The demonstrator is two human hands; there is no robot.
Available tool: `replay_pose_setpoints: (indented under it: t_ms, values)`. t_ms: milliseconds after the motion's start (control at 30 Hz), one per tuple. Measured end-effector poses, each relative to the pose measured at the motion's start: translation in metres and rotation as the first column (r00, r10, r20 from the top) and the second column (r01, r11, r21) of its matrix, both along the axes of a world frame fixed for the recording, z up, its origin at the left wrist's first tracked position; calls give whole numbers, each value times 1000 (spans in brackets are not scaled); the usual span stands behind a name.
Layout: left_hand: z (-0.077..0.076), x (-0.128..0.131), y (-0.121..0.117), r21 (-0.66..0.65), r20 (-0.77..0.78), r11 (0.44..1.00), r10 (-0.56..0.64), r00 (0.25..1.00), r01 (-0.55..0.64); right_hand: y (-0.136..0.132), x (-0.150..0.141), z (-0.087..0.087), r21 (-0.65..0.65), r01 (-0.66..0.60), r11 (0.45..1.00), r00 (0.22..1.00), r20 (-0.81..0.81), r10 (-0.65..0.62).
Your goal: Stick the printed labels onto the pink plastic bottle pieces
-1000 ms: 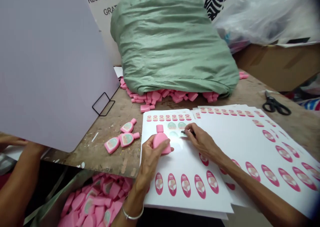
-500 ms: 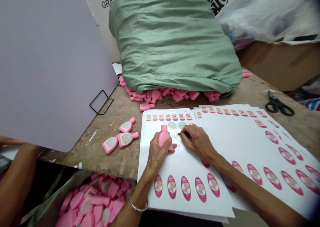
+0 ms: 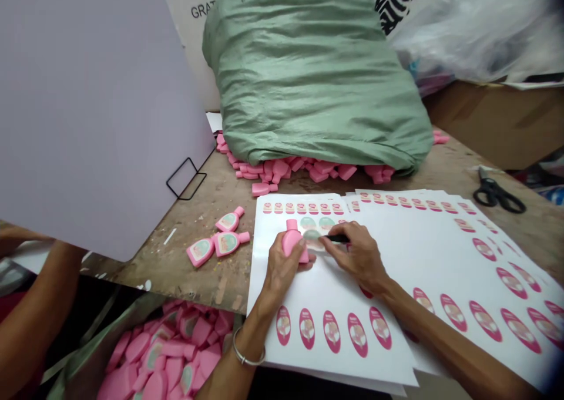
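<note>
My left hand [image 3: 286, 259] is closed around a small pink plastic bottle [image 3: 292, 244], its cap pointing away from me and no label on the side I see. Close to it on the right, my right hand [image 3: 355, 250] pinches a slim black tool [image 3: 335, 238], whose exact kind I cannot make out. A pale green label sticker [image 3: 312, 238] is at the tool's tip and my right fingertips, just beside the bottle. Both hands are above a sheet of stickers [image 3: 317, 353], printed with green labels and pink ovals.
Three labelled pink bottles [image 3: 227, 243] lie to the left. More sticker sheets [image 3: 405, 241] and black scissors [image 3: 497, 194] are on the right. Behind, a green sack [image 3: 317, 83] spills pink bottles. A bag of bottles [image 3: 171, 353] sits below the table edge. At left, another person's arm [image 3: 39, 312] shows below a pale panel [image 3: 97, 106].
My right hand has lifted a green label sticker off the sheet and brought it beside the bottle. My left hand still grips the bottle. The whole view has shifted slightly.
</note>
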State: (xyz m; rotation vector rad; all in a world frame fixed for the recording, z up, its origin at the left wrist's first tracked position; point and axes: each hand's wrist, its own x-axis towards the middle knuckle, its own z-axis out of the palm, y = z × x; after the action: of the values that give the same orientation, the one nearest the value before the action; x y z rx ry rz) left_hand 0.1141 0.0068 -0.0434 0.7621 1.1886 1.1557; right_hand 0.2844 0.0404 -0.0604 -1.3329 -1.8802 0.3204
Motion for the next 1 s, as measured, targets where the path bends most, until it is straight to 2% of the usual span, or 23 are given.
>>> replay_pose_setpoints:
  t_ms: [100,167,233,433,833,1000]
  values:
    - [2,-2,-2,14,130,999,34,991,-36,-6,-3,18,-224,19,974,970,-231,-72]
    - [6,-3,-5,6,260,999,50,964,-54,-12,-8,31,-306,-48,951,961,-273,-39]
    - [12,-3,-9,-9,350,999,48,935,-48,-19,-15,41,-328,-108,939,958,-286,11]
    - [27,-3,-18,7,399,1000,-12,917,10,-30,-26,48,-268,-177,947,962,-250,109]
    - [30,-3,-17,17,411,999,-44,910,41,-31,-27,45,-164,-191,968,972,-165,164]
    - [30,-9,-20,112,364,990,-119,924,84,-28,-26,45,-82,-146,986,989,-38,143]
